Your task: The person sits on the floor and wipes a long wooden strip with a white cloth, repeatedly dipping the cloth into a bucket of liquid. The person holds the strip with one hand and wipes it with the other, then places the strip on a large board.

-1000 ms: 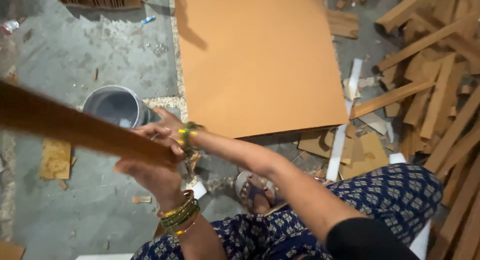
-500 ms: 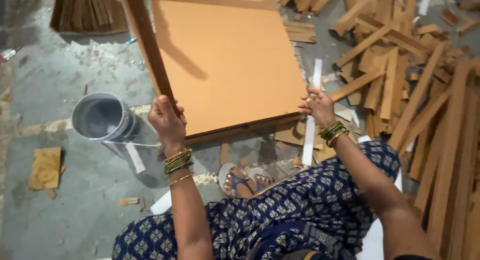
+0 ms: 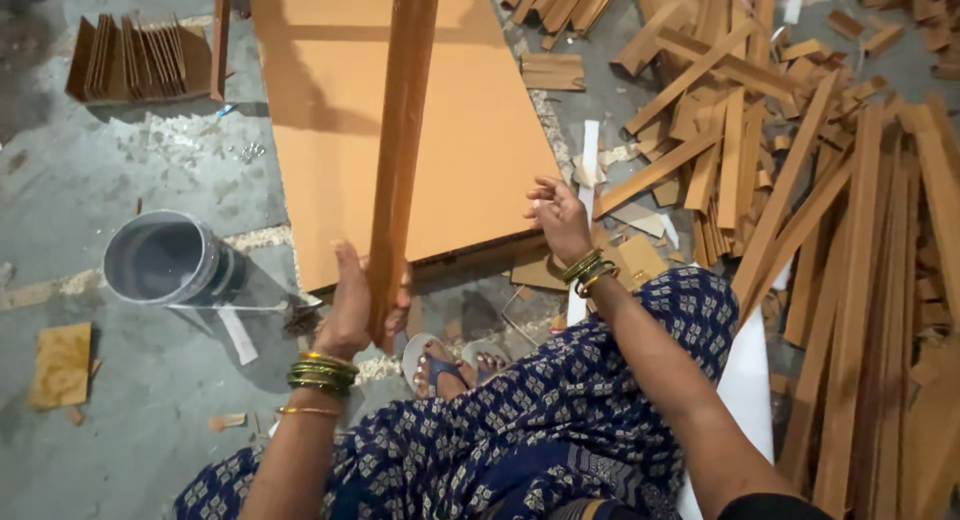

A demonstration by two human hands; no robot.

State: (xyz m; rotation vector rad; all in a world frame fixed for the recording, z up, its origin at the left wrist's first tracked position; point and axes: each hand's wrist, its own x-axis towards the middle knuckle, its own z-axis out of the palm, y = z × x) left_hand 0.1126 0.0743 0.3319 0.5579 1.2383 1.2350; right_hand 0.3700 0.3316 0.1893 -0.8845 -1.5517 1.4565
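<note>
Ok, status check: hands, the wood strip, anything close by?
Left hand gripping long wooden strip, upright over the flat board. Right hand open, empty, at board's edge. Grey bucket beside left hand.

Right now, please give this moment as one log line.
left hand: grips long brown wooden strip, upright | right hand: open, over edge of large flat brown board | grey round bucket: on floor

I've swung the wooden strip (image 3: pixel 400 150) from lying flat at frame left to near-upright at centre, and my right hand (image 3: pixel 558 212) let go.
</note>
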